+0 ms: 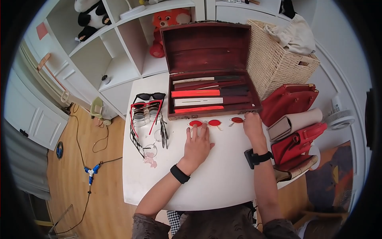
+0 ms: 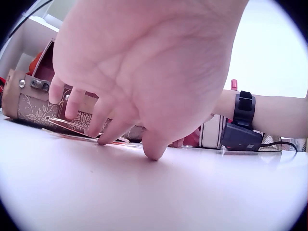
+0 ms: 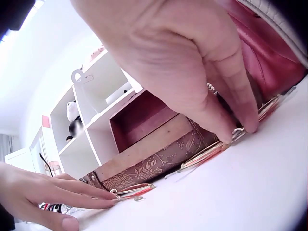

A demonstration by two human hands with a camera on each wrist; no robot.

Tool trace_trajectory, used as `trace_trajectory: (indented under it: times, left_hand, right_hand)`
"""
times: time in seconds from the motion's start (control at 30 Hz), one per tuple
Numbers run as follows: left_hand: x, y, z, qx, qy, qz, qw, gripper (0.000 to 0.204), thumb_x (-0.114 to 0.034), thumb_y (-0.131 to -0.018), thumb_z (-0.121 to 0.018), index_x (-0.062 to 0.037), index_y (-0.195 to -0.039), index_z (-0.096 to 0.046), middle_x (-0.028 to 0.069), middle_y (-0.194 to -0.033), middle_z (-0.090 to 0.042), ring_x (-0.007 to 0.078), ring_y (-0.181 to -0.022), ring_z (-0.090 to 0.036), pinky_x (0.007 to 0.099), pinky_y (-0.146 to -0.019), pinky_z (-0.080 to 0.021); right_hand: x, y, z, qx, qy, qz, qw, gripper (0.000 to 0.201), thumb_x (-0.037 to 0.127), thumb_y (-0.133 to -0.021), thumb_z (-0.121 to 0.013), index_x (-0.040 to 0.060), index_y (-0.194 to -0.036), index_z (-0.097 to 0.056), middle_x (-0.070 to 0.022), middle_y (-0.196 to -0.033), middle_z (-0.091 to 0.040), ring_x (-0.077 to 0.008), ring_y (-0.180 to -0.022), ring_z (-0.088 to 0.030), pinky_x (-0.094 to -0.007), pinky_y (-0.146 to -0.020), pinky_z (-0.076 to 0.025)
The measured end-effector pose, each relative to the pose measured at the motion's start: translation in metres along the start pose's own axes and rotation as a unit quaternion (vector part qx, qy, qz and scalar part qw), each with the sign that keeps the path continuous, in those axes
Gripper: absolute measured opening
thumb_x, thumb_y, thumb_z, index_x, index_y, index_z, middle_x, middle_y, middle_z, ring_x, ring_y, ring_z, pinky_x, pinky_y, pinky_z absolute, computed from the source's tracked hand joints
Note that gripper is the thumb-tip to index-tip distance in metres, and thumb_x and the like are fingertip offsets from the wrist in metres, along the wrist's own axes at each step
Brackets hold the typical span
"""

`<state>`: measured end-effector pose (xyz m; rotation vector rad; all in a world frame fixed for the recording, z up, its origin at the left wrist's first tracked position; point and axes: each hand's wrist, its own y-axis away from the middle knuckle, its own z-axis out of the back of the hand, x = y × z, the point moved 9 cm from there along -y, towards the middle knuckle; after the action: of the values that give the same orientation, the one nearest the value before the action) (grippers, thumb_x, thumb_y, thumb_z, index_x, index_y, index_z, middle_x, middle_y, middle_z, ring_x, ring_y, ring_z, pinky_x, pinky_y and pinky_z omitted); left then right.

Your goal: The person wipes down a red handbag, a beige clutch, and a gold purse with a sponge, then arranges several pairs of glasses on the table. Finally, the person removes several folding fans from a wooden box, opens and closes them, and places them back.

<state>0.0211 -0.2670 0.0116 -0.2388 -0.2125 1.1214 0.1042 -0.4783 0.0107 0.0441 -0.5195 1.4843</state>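
Observation:
Two pairs of round red-lensed sunglasses lie in a row along the front of an open dark red chest (image 1: 215, 113). My left hand (image 1: 197, 145) rests palm down with fairly straight fingers, fingertips on the left sunglasses (image 1: 215, 122) near the bridge. In the left wrist view its thumb (image 2: 155, 147) touches the tabletop. My right hand (image 1: 254, 128) pinches the right sunglasses (image 1: 237, 120) at the bridge between thumb and fingertips. That hand hides their right lens in the head view; the right wrist view shows red glass (image 3: 207, 156) beside the pinch.
Several eyeglasses and sunglasses (image 1: 146, 111) cluster at the table's left. Folded fans (image 1: 199, 101) fill the chest. Red and beige handbags (image 1: 296, 119) line the right edge, before a wicker basket (image 1: 274, 59). White shelves (image 1: 119, 55) with plush toys stand behind the white table (image 1: 223, 175).

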Motion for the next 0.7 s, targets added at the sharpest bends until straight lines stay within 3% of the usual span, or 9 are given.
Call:
trace_trajectory:
  times: [0.2,0.27,0.37,0.4,0.43,0.5,0.57,0.63,0.7]
  left_hand:
    - [-0.003,0.001,0.007,0.006,0.008,0.004,1.0,0.061,-0.038,-0.084,-0.068,0.0002,-0.129,-0.054,0.0143,-0.141,-0.043,0.037,-0.125,-0.042,0.054,-0.103,-0.036]
    - [-0.009,0.007,0.017,0.015,0.007,-0.013,1.0,0.061,-0.036,-0.083,-0.069,0.0001,-0.13,-0.054,0.015,-0.14,-0.044,0.0376,-0.125,-0.042,0.0539,-0.102,-0.036]
    - [-0.017,0.023,0.048,0.028,0.072,-0.041,0.996,0.06,-0.034,-0.083,-0.069,-0.0004,-0.13,-0.053,0.015,-0.141,-0.042,0.0386,-0.127,-0.04,0.0544,-0.103,-0.036]
    - [-0.016,0.031,0.075,-0.024,0.1,-0.05,0.994,0.051,-0.03,-0.085,-0.07,-0.0018,-0.125,-0.057,0.0143,-0.127,-0.055,0.0329,-0.117,-0.051,0.0477,-0.099,-0.041]
    - [-0.01,0.042,0.09,-0.024,0.096,-0.042,0.994,0.051,-0.03,-0.085,-0.07,-0.0018,-0.125,-0.057,0.0143,-0.127,-0.055,0.0329,-0.117,-0.051,0.0477,-0.099,-0.041]
    - [0.021,0.068,0.096,0.071,0.257,0.056,0.962,0.038,-0.024,-0.087,-0.07,-0.0023,-0.116,-0.06,0.0115,-0.102,-0.066,0.0253,-0.093,-0.063,0.0374,-0.083,-0.051]
    - [0.065,0.099,0.117,0.057,0.353,0.216,0.909,0.028,-0.016,-0.087,-0.07,-0.0027,-0.11,-0.061,0.008,-0.082,-0.066,0.0202,-0.071,-0.064,0.0307,-0.065,-0.051]
    - [0.113,0.128,0.129,-0.076,0.263,0.288,0.918,0.032,-0.015,-0.087,-0.07,-0.0023,-0.113,-0.058,0.0133,-0.091,-0.063,0.0249,-0.066,-0.063,0.0335,-0.057,-0.05]
    - [0.143,0.143,0.135,-0.137,0.2,0.334,0.911,0.036,-0.014,-0.085,-0.072,-0.0011,-0.115,-0.056,0.0152,-0.096,-0.06,0.0277,-0.066,-0.062,0.0359,-0.059,-0.05]
  right_hand:
    - [0.009,0.009,0.014,0.024,-0.017,-0.024,0.999,0.026,-0.001,-0.077,-0.066,-0.0039,-0.103,-0.067,-0.0284,-0.1,-0.065,-0.0434,-0.097,-0.063,-0.0476,-0.086,-0.051]
    - [0.012,0.013,0.009,0.091,-0.002,-0.026,0.996,0.036,0.001,-0.075,-0.071,-0.0034,-0.11,-0.065,-0.0269,-0.107,-0.064,-0.0421,-0.102,-0.062,-0.0469,-0.089,-0.051]
    - [0.034,0.023,0.021,0.091,-0.019,0.032,0.995,0.026,-0.004,-0.078,-0.064,-0.0068,-0.103,-0.061,-0.0285,-0.104,-0.062,-0.0444,-0.098,-0.063,-0.0479,-0.085,-0.053]
    - [0.037,0.025,0.022,0.12,-0.007,0.022,0.992,0.038,-0.002,-0.076,-0.07,-0.0066,-0.113,-0.059,-0.0275,-0.108,-0.061,-0.0437,-0.1,-0.062,-0.0468,-0.086,-0.052]
    - [0.046,0.028,0.03,0.122,-0.009,0.03,0.992,0.038,-0.002,-0.076,-0.07,-0.0066,-0.113,-0.059,-0.0275,-0.108,-0.061,-0.0437,-0.1,-0.062,-0.0468,-0.086,-0.052]
    - [0.074,0.041,0.052,0.123,-0.036,0.059,0.99,0.047,0.003,-0.078,-0.072,-0.0052,-0.122,-0.056,-0.0262,-0.112,-0.061,-0.0426,-0.102,-0.062,-0.0458,-0.088,-0.051]
    - [0.101,0.056,0.071,0.135,-0.053,0.074,0.987,0.053,0.006,-0.08,-0.072,-0.0033,-0.128,-0.052,-0.0248,-0.115,-0.061,-0.0417,-0.103,-0.061,-0.0455,-0.088,-0.05]
    - [0.124,0.07,0.081,0.132,-0.075,0.115,0.982,0.051,0.007,-0.082,-0.07,-0.0024,-0.128,-0.052,-0.0245,-0.115,-0.061,-0.0415,-0.102,-0.062,-0.0455,-0.087,-0.051]
    - [0.138,0.08,0.083,0.141,-0.087,0.126,0.978,0.05,0.008,-0.084,-0.069,-0.0023,-0.129,-0.052,-0.0243,-0.112,-0.062,-0.0412,-0.1,-0.062,-0.0453,-0.086,-0.052]
